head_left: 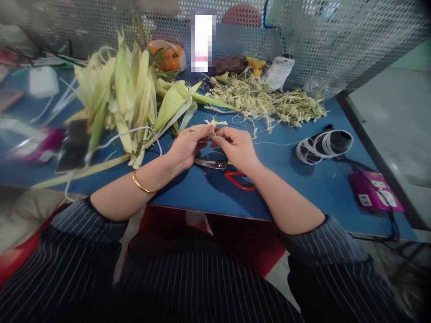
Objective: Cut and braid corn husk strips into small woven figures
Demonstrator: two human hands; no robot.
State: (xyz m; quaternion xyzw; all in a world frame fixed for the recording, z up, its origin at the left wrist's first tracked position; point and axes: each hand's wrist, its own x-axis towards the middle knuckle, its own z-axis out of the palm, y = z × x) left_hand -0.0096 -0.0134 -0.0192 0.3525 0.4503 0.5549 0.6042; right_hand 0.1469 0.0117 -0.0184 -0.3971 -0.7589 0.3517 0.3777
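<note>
My left hand point(189, 146) pinches a small, pale piece of corn husk point(215, 122), its ragged end sticking up above the fingertips. Against the same piece, the fingers of my right hand point(237, 147) are closed; exactly what lies under them is hidden. A thin thread point(276, 143) stretches from near my right hand toward a dark bottle-shaped object point(341, 142) wound with white string. Beneath my hands lie scissors point(212, 163) with red handles, partly covered by my right hand and wrist.
Long green corn husks point(131, 98) are heaped at left, beside a dark phone point(74, 146) with a white cable. Shredded husk scraps point(262, 96) lie at the back. A purple power strip point(373, 190) sits at right. Perforated metal panels point(313, 49) border the blue table point(188, 190).
</note>
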